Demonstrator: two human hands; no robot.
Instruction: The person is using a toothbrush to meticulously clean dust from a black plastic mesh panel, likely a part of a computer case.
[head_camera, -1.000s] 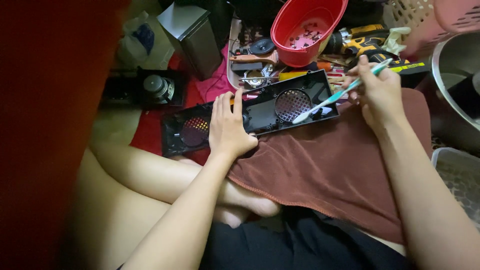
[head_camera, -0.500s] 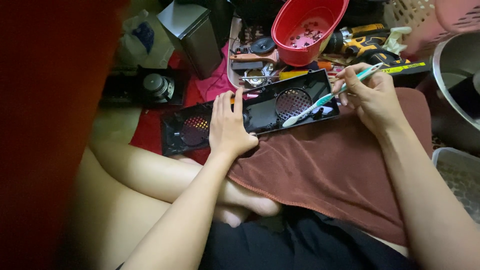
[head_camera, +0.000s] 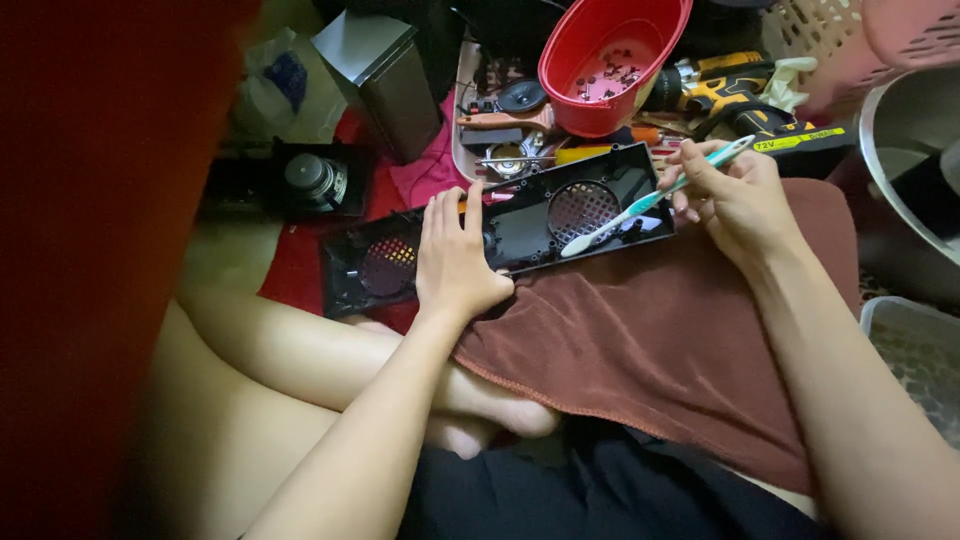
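While the left hand (head_camera: 455, 255) presses flat, fingers spread, on the black speaker panel (head_camera: 500, 228), we note the right hand (head_camera: 730, 200) gripping a white-and-teal toothbrush (head_camera: 655, 196).

We see the panel lying across a brown towel (head_camera: 650, 340) over the person's lap, its long axis running from 8 to 2 o'clock. The brush head rests at the lower edge of the panel's right round mesh grille (head_camera: 582, 212); a second grille (head_camera: 388, 265) sits at 9 o'clock of the left hand. At 12 o'clock of the panel stands a red tub (head_camera: 640, 95) holding small screws, with a yellow-and-black drill (head_camera: 720, 88) at its 3 o'clock. A loose speaker driver (head_camera: 310, 175) lies at 10 o'clock.
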